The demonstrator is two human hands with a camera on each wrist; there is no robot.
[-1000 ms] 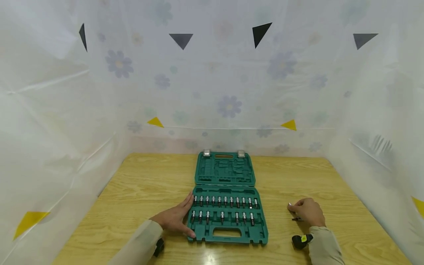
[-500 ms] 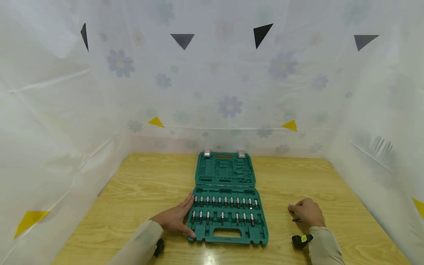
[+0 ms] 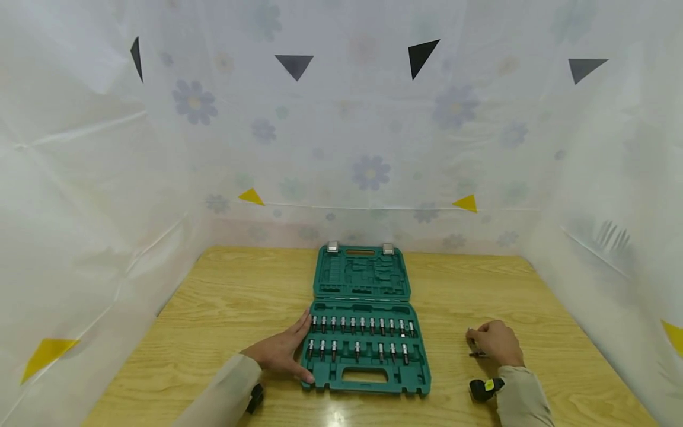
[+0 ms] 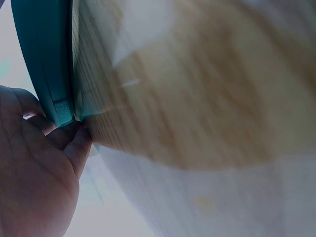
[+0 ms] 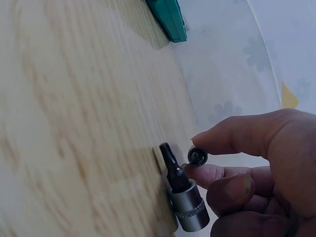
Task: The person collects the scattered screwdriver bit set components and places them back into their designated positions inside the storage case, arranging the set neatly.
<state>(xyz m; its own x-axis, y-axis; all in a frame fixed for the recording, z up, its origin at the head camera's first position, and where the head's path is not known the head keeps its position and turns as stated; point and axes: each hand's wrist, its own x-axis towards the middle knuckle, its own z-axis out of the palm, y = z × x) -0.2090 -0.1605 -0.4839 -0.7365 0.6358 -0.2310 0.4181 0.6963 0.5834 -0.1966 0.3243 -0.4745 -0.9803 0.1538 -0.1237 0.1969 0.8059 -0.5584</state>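
Note:
A green case (image 3: 365, 379) lies unfolded on the table, with several bit sockets (image 3: 357, 351) standing in two rows in its near half. My left hand (image 3: 281, 351) rests against the case's left side, thumb at the front corner and fingers extended along the edge. To the right of the case, my right hand (image 3: 497, 342) pinches a small bit socket (image 5: 197, 156) between thumb and fingertip; the right wrist view shows it end-on. Just beside those fingertips, another bit socket (image 5: 189, 207) with a dark tip lies on the wood.
The case's lid (image 3: 363, 273) lies back toward the far edge, its moulded slots bare. White flower-printed sheeting (image 3: 341, 130) encloses the wooden table (image 3: 240, 279) at the back and sides. A black device (image 3: 484, 389) is at my right wrist.
The bit socket in my right fingers has turned, and less of its shiny side shows in the head view. The right hand has shifted barely; the left hand stays on the case.

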